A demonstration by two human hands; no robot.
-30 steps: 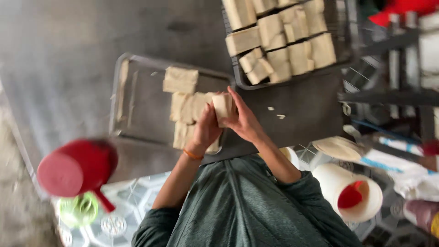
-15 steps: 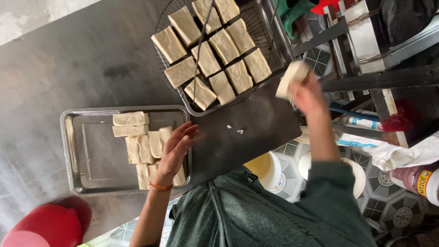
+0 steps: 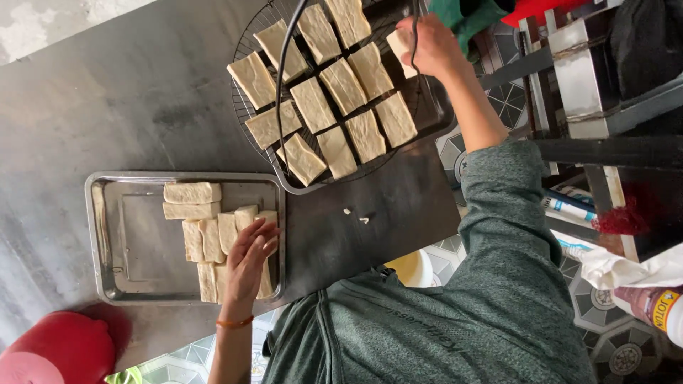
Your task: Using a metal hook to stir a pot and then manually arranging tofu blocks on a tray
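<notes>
Head view, looking down over a grey-green sleeve and shoulder. A dark table (image 3: 107,107) carries a rectangular metal tray (image 3: 107,235) and, beyond it, a round wire rack (image 3: 237,99) filled with rows of rack blocks (image 3: 341,85), pale and rectangular.

The right hand (image 3: 427,46) is raised over the far edge of the rack. Its grip is closed around one pale block (image 3: 400,44), which is pinched between thumb and fingers. The rows of rack blocks lie just to the inner side of this grip, and a gap in the rows is seen below it.

The left hand (image 3: 249,256) is laid inside the tray. Its grip is loose and wide, the fingers spread flat on the tray blocks (image 3: 192,193), with nothing enclosed. More blocks are stacked just beyond the fingertips, and bare tray floor lies further out.

The step in hand is judged to be the placing of the held block on the rack. The next move calls for the block to be lowered flat into the gap without the neighbours being nudged, and for one tray block to be closed on under the left fingers.

Two crumbs (image 3: 356,215) lie on the table between tray and rack.
</notes>
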